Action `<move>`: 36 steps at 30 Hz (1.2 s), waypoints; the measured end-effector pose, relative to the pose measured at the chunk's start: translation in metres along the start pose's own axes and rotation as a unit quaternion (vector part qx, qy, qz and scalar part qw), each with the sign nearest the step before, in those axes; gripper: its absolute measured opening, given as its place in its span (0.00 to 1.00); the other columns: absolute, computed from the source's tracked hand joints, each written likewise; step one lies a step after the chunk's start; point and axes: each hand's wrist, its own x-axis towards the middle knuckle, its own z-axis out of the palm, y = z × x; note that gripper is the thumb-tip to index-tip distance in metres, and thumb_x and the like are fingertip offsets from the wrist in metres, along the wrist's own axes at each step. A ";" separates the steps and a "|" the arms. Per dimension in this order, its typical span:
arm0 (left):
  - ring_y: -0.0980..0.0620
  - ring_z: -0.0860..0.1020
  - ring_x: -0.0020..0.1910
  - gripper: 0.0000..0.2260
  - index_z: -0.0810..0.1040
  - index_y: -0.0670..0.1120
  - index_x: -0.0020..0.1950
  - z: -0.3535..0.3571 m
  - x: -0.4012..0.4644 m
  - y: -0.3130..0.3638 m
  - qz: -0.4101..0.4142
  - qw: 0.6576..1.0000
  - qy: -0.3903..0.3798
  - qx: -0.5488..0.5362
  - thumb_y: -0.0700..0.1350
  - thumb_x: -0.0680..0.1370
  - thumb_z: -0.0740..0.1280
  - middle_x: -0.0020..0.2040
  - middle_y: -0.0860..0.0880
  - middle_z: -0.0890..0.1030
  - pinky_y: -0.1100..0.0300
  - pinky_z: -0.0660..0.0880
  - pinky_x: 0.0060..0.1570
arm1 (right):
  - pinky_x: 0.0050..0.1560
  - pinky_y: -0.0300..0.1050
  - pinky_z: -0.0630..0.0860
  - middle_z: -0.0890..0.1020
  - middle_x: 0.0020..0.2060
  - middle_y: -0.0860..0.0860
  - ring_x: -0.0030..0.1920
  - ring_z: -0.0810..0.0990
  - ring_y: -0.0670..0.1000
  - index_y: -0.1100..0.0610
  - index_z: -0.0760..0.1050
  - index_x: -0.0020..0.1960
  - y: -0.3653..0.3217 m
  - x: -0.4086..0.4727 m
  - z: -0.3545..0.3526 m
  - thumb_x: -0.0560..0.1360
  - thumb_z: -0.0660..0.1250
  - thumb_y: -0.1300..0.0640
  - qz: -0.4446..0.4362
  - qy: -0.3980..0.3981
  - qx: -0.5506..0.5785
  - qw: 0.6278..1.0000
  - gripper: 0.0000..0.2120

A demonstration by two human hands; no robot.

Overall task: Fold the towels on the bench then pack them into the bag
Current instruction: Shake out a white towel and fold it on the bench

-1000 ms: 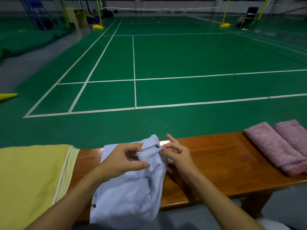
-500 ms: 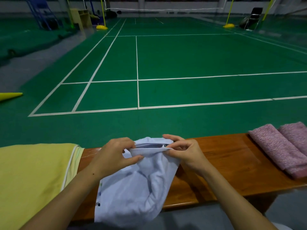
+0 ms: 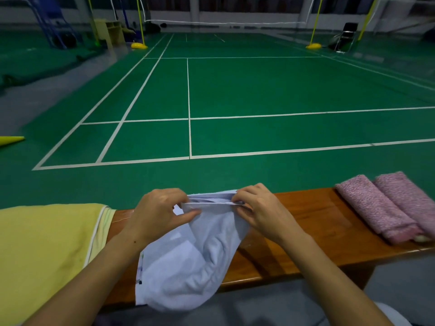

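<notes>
Closest to me, the pale lavender-white cloth bag (image 3: 188, 262) sags off the near edge of the long brown wooden bench (image 3: 306, 222), its belly hanging over the lip towards my lap. I hold it by the mouth: my left hand (image 3: 160, 215) pinches the left end of the rim between thumb and curled fingers, and my right hand (image 3: 261, 210) pinches the right end the same way. The rim runs as a tight flat band between the two grips, and I judge that I have it taut to find and part the two layers, so the mouth can be spread for packing. It is not yet gaping; the layers lie close together.

To my left, a large pale yellow towel with a white piped edge (image 3: 47, 250) lies spread over the bench end, unfolded as far as I can see, just beside the bag and under my left forearm. It looks like the piece that needs folding.

Further along on my right, well apart from the bag, two pink nubbly terry towels (image 3: 386, 205) lie folded into long strips, side by side and touching, near the far end of the bench. They sit within reach of my right hand, ready to go in once the bag is open.

Beyond the bench stretches the green badminton court floor with white lines (image 3: 235, 90), and at the back a net on yellow posts (image 3: 226, 10).
</notes>
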 end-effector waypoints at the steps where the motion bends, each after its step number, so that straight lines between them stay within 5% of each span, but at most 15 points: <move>1: 0.55 0.73 0.31 0.19 0.78 0.51 0.39 -0.004 0.001 0.002 0.003 1.000 0.001 -0.001 0.65 0.78 0.68 0.34 0.58 0.75 0.54 0.76 0.31 | 0.51 0.47 0.76 0.81 0.52 0.47 0.51 0.76 0.52 0.50 0.81 0.54 -0.003 0.000 -0.005 0.79 0.69 0.52 0.002 -0.001 0.001 1.000 0.06; 5: 0.53 0.75 0.32 0.18 0.79 0.50 0.39 -0.025 0.010 0.007 0.030 1.000 -0.008 -0.003 0.63 0.78 0.67 0.35 0.56 0.77 0.53 0.77 0.31 | 0.48 0.36 0.76 0.83 0.46 0.47 0.46 0.80 0.46 0.49 0.86 0.48 -0.015 0.004 -0.030 0.75 0.76 0.56 0.077 0.008 0.139 0.987 0.03; 8: 0.54 0.73 0.31 0.18 0.78 0.49 0.39 -0.047 0.019 0.017 0.049 0.999 -0.001 -0.003 0.62 0.78 0.68 0.34 0.56 0.76 0.55 0.75 0.31 | 0.47 0.42 0.81 0.85 0.44 0.47 0.45 0.83 0.47 0.49 0.88 0.45 -0.024 0.009 -0.052 0.73 0.79 0.56 0.105 0.003 0.188 0.976 0.03; 15: 0.53 0.79 0.30 0.20 0.81 0.46 0.37 -0.106 0.042 0.051 0.003 0.995 0.076 -0.064 0.62 0.74 0.73 0.31 0.53 0.80 0.53 0.78 0.33 | 0.43 0.51 0.75 0.82 0.43 0.48 0.47 0.78 0.52 0.49 0.82 0.56 -0.061 0.030 -0.121 0.79 0.72 0.50 0.013 0.032 0.001 0.999 0.07; 19: 0.53 0.78 0.30 0.13 0.80 0.47 0.41 -0.137 0.055 0.069 -0.052 0.985 0.094 -0.134 0.54 0.71 0.78 0.32 0.53 0.80 0.57 0.78 0.34 | 0.49 0.53 0.76 0.82 0.45 0.46 0.50 0.76 0.51 0.49 0.81 0.53 -0.083 0.039 -0.155 0.77 0.72 0.53 0.009 0.066 0.030 0.997 0.06; 22: 0.55 0.75 0.33 0.12 0.75 0.42 0.47 -0.154 0.060 0.085 -0.076 0.962 0.066 -0.254 0.38 0.75 0.78 0.34 0.50 0.80 0.57 0.76 0.36 | 0.42 0.43 0.75 0.81 0.39 0.45 0.39 0.77 0.44 0.52 0.80 0.48 -0.095 0.041 -0.174 0.74 0.73 0.60 0.020 0.097 0.108 0.989 0.05; 25: 0.48 0.82 0.41 0.12 0.71 0.41 0.52 -0.171 0.055 0.103 -0.080 0.937 0.067 -0.334 0.34 0.77 0.74 0.43 0.38 0.85 0.53 0.81 0.43 | 0.37 0.34 0.67 0.78 0.36 0.43 0.34 0.73 0.41 0.55 0.80 0.48 -0.108 0.031 -0.187 0.74 0.73 0.65 0.021 0.127 0.168 0.977 0.07; 28: 0.48 0.86 0.46 0.15 0.73 0.41 0.59 -0.185 0.046 0.118 -0.086 0.918 0.088 -0.377 0.33 0.76 0.74 0.47 0.42 0.88 0.57 0.84 0.47 | 0.35 0.43 0.67 0.79 0.34 0.49 0.33 0.73 0.51 0.55 0.78 0.54 -0.118 0.017 -0.197 0.77 0.74 0.63 0.008 0.135 0.246 0.960 0.09; 31: 0.48 0.87 0.48 0.16 0.76 0.41 0.61 -0.194 0.041 0.129 -0.089 0.910 0.105 -0.390 0.35 0.75 0.75 0.49 0.45 0.88 0.58 0.83 0.46 | 0.38 0.61 0.78 0.84 0.42 0.60 0.42 0.82 0.66 0.53 0.77 0.61 -0.126 0.009 -0.205 0.78 0.76 0.60 0.008 0.132 0.328 0.935 0.14; 36: 0.46 0.87 0.44 0.15 0.76 0.39 0.61 -0.181 0.046 0.116 -0.122 0.899 0.097 -0.410 0.35 0.76 0.74 0.47 0.40 0.88 0.56 0.84 0.43 | 0.42 0.62 0.82 0.85 0.45 0.60 0.45 0.85 0.65 0.53 0.79 0.61 -0.108 0.020 -0.188 0.76 0.77 0.59 0.055 0.134 0.355 0.923 0.15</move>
